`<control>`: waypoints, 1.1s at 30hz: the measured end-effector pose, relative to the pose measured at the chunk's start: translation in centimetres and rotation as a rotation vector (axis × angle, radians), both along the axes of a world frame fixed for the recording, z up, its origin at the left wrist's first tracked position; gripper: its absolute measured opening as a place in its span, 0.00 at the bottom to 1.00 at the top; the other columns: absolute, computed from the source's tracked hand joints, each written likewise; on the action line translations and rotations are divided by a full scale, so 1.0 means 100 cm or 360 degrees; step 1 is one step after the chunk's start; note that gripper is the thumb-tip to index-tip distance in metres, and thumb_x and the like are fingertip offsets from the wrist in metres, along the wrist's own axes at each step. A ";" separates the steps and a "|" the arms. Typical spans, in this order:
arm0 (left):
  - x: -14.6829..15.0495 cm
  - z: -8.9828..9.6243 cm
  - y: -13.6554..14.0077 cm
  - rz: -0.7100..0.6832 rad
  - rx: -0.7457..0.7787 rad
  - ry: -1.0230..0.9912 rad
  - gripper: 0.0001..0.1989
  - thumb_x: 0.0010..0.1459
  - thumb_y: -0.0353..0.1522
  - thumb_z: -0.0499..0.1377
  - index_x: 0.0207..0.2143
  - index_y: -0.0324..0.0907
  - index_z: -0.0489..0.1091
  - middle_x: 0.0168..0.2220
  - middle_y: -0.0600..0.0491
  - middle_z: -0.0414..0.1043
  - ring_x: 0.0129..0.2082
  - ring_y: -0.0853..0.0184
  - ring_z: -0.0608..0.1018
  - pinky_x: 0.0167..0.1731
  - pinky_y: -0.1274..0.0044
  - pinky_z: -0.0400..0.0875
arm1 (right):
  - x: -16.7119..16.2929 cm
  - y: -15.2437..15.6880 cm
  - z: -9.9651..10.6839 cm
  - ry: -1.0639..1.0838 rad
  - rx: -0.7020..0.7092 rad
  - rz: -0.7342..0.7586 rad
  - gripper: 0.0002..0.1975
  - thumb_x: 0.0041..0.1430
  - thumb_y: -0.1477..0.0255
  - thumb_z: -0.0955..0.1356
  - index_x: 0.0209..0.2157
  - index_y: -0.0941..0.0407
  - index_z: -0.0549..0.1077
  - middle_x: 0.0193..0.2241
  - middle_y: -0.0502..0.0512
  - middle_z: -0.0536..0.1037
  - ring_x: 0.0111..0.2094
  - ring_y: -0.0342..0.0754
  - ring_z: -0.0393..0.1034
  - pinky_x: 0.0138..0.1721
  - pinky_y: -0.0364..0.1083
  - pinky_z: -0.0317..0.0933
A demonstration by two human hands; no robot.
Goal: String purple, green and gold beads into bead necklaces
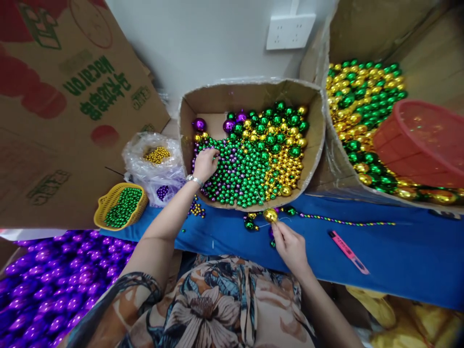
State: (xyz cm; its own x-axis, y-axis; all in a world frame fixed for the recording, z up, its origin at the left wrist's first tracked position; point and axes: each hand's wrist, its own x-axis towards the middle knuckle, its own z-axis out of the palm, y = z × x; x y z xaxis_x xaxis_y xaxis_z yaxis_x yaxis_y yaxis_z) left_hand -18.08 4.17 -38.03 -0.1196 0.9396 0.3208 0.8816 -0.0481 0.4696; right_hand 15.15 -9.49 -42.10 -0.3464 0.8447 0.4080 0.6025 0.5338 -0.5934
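Note:
My left hand reaches into the low cardboard box, its fingers curled together over the small green beads and purple ones. Whatever those fingertips pinch is too small or hidden to make out. In front of the box, my right hand pinches a shiny gold ball between thumb and fingertips. A thin clear thread shows near that ball. A strand of small multicoloured beads runs off to the right on the blue cloth. Larger green, gold and purple balls lie around my right fingers.
A pink box cutter lies on the cloth at right. To the left stand a yellow basket of green beads and plastic bags of gold and purple beads. Purple balls fill the lower left. A red tub sits in the right box.

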 end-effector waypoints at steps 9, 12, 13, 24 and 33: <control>0.007 0.003 0.015 0.0026 -0.0281 0.0280 0.09 0.56 0.27 0.57 0.38 0.39 0.74 0.40 0.43 0.75 0.47 0.53 0.73 0.46 0.65 0.67 | -0.005 -0.001 -0.001 -0.0011 -0.0027 -0.0006 0.12 0.68 0.70 0.60 0.39 0.57 0.74 0.29 0.52 0.79 0.28 0.42 0.74 0.32 0.39 0.62; 0.026 0.008 -0.003 -0.0076 -0.0164 -0.0757 0.09 0.56 0.32 0.59 0.39 0.40 0.74 0.37 0.48 0.76 0.38 0.62 0.76 0.40 0.71 0.70 | -0.005 -0.002 0.000 0.0003 -0.0046 0.0010 0.12 0.68 0.71 0.60 0.39 0.57 0.74 0.29 0.52 0.79 0.29 0.42 0.74 0.32 0.40 0.62; 0.034 0.010 -0.012 -0.0154 -0.0210 -0.1227 0.10 0.56 0.34 0.61 0.40 0.40 0.73 0.36 0.49 0.76 0.35 0.65 0.77 0.37 0.73 0.71 | -0.006 -0.002 0.000 0.0002 -0.0054 0.0011 0.12 0.68 0.71 0.60 0.39 0.57 0.74 0.30 0.52 0.79 0.29 0.42 0.74 0.32 0.40 0.62; 0.098 0.010 -0.070 -0.0387 -0.0885 -0.2708 0.15 0.48 0.34 0.70 0.36 0.39 0.71 0.32 0.53 0.76 0.30 0.71 0.79 0.31 0.79 0.75 | -0.007 -0.003 0.005 -0.0029 -0.0053 -0.0019 0.11 0.68 0.72 0.61 0.39 0.57 0.75 0.32 0.53 0.80 0.31 0.42 0.75 0.34 0.40 0.62; 0.109 0.011 -0.077 -0.0343 -0.0909 -0.2863 0.19 0.46 0.33 0.71 0.40 0.40 0.73 0.32 0.55 0.75 0.31 0.71 0.78 0.33 0.78 0.76 | -0.007 -0.006 0.002 -0.0082 -0.0043 -0.0032 0.12 0.68 0.71 0.60 0.40 0.56 0.75 0.31 0.53 0.80 0.30 0.42 0.74 0.34 0.40 0.61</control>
State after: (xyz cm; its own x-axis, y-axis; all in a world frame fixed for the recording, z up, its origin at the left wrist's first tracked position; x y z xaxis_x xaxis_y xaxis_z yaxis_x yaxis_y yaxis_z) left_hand -7.17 -3.54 -36.97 0.2061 0.9158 -0.3447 -0.6023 0.3964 0.6929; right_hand 14.46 -10.06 -41.93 -0.3491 0.8622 0.3672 0.6433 0.5054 -0.5752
